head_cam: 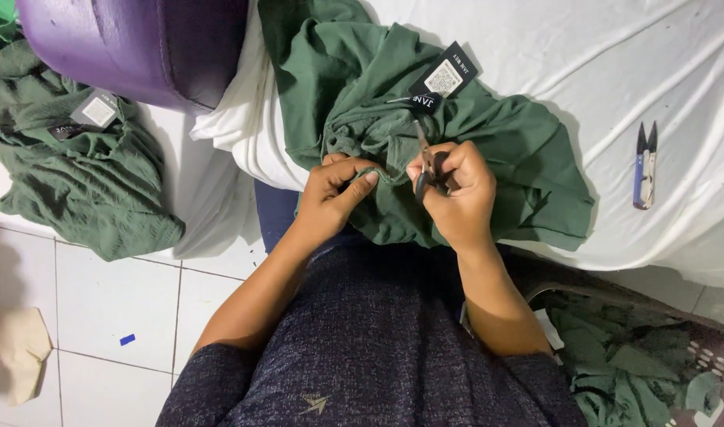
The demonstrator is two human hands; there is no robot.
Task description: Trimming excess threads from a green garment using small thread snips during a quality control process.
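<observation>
We can't really see much of the scissors (427, 164): our right hand (454, 190) is closed around the handles, so only the blades poke out, pointing up and away from us, slightly left. Our left hand (336, 190) is pinched shut on a fold of the green shirt (528, 150), thumb pressed on top. The shirt lies bunched on the white sheet (615, 55), right in front of us, its black tag (443, 77) up top. Blue snips (645, 166) lie well off to the right, tips pointing away. Another green shirt (85, 182) sits left, partly cut off.
</observation>
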